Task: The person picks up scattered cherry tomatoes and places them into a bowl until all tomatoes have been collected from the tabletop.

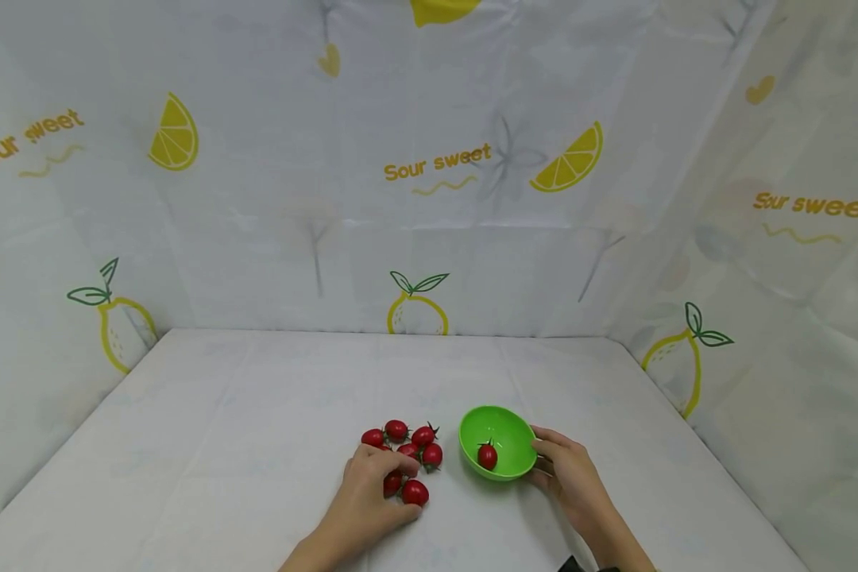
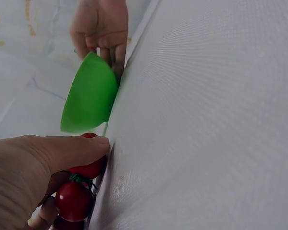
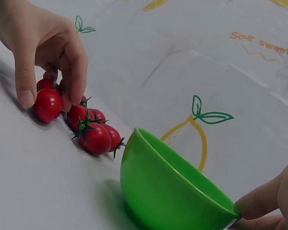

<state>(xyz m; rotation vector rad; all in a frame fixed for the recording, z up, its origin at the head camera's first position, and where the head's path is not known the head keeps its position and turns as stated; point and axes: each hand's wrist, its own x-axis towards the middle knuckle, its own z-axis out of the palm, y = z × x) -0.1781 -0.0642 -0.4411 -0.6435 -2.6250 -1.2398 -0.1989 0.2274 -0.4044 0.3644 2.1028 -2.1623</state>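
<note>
My left hand (image 1: 369, 496) is down among the cherry tomatoes, its thumb and curled fingers on either side of one cherry tomato (image 3: 48, 104) at the near end of the pile. In the left wrist view the thumb lies along that side, with another red tomato (image 2: 74, 201) beside the fingers. To the right stands a small green bowl (image 1: 517, 439), with one tomato (image 1: 487, 456) inside. My right hand (image 1: 570, 470) holds the bowl by its right side; the right wrist view shows the thumb at the rim and fingers below.
Several more cherry tomatoes (image 3: 97, 139) with green stalks lie close together past the left hand, left of the bowl. A white cloth covers the table (image 1: 207, 445). Behind it and on the right hang lemon-printed cloth walls (image 1: 279, 159).
</note>
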